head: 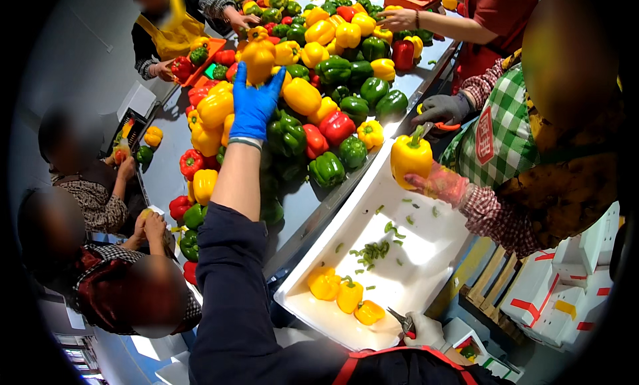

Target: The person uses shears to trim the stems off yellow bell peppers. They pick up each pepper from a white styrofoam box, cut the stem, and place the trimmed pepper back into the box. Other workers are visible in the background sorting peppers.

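My left hand (254, 107), in a blue glove, reaches out over a heap of bell peppers (319, 50). Its thumb and fingers straddle an orange-yellow bell pepper (258, 60); some of the fingers are hidden. In a white glove, my right hand (424, 330) grips red-handled snips (402, 322) at the near end of a white foam box (319, 255). The snips' tips point toward three yellow bell peppers (349, 295) inside that box. Cut green stems (372, 252) are scattered on its floor.
Across the box, a co-worker's gloved hand (439, 182) holds a yellow pepper (412, 157), with orange-handled scissors (439, 126) beside its stem. Other people handle peppers around the table (167, 167). Foam boxes (559, 290) and a wooden pallet (491, 280) stand at right.
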Tool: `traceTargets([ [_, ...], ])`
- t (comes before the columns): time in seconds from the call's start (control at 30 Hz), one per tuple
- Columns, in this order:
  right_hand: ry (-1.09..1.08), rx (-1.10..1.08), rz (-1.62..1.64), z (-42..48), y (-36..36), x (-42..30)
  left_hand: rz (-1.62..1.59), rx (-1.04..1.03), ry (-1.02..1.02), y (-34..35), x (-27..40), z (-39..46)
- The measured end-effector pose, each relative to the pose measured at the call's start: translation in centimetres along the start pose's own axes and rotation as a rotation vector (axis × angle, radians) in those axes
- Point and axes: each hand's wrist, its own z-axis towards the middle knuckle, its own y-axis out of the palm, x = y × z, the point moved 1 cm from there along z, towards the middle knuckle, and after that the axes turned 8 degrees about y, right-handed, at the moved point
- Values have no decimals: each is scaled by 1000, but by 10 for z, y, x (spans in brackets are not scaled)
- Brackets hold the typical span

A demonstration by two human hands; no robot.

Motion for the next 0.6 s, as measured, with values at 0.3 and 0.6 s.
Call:
traceTargets([
  [0.3, -101, 74, 111, 6, 11, 16, 1211, -819, -843, -69, -101, -221],
  [0.6, -87, 57, 91, -1, 1, 9, 2495, -1577, -486, -267, -157, -403],
])
